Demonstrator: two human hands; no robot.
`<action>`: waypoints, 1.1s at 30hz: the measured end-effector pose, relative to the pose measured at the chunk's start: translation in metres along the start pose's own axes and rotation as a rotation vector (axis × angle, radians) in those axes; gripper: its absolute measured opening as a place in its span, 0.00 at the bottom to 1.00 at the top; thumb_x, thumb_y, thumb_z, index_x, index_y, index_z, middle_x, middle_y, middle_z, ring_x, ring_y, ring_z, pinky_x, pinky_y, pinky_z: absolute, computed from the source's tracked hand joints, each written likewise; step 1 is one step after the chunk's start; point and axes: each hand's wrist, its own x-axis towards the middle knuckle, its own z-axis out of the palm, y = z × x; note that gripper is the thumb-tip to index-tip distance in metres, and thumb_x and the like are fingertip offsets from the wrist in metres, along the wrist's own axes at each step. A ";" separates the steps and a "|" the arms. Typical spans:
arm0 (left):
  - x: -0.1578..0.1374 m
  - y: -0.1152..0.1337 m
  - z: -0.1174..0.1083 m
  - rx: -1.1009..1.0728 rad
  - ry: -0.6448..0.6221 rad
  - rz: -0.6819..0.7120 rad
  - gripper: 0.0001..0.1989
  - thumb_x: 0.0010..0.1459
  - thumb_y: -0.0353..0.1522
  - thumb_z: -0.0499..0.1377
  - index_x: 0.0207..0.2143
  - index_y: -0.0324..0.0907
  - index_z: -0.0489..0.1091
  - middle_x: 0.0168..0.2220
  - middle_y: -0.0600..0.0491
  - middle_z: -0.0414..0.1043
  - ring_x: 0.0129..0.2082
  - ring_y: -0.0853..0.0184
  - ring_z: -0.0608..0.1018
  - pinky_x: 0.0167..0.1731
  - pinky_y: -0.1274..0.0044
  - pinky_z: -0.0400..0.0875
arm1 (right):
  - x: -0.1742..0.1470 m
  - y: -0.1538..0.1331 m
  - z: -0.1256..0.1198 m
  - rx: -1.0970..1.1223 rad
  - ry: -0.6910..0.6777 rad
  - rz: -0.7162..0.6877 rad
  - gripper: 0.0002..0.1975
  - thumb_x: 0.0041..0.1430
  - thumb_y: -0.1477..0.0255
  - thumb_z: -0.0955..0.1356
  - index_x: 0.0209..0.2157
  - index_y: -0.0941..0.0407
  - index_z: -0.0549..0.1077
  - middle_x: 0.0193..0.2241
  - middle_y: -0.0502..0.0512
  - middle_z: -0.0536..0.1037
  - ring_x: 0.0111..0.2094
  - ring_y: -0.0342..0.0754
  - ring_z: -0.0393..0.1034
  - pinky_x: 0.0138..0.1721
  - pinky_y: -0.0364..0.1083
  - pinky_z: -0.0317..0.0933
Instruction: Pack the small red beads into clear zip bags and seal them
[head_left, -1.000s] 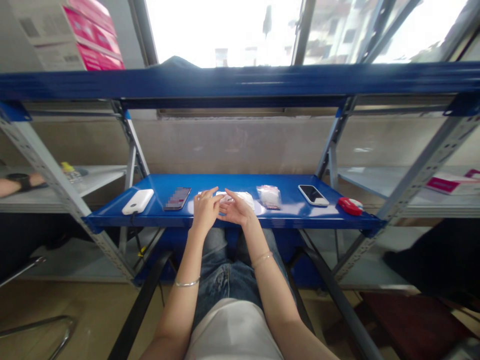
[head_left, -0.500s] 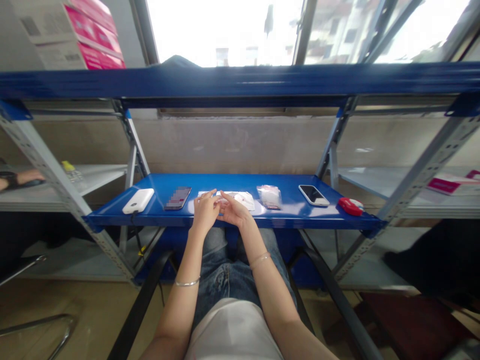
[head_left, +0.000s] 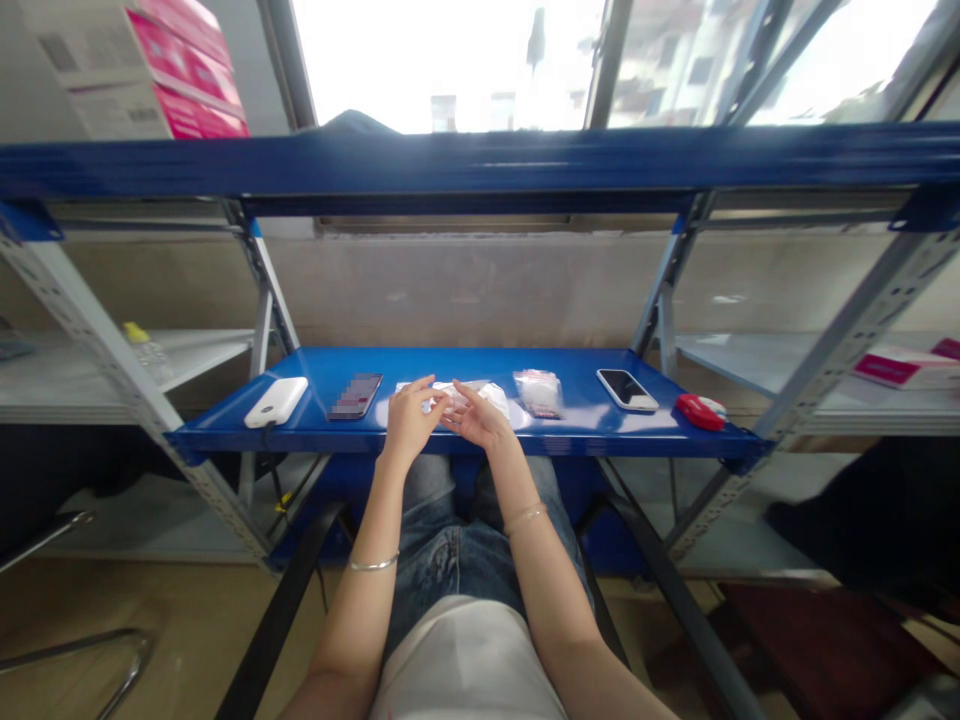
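On the blue shelf [head_left: 450, 365], both hands [head_left: 409, 420] [head_left: 478, 418] pinch a small clear packet [head_left: 459, 397], still unfinished, another packet [head_left: 538, 392] waiting beside.

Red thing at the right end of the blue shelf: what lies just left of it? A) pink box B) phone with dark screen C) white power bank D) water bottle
B: the phone with a dark screen lies flat just left of the red thing on the blue shelf.
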 end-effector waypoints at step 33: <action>-0.026 -0.019 0.082 0.236 -0.285 -0.076 0.19 0.61 0.37 0.49 0.53 0.41 0.65 0.57 0.43 0.63 0.59 0.58 0.63 0.57 0.61 0.53 | 0.029 0.025 -0.046 -0.874 0.760 -0.750 0.44 0.50 0.58 0.67 0.62 0.59 0.44 0.51 0.66 0.69 0.54 0.55 0.63 0.50 0.49 0.59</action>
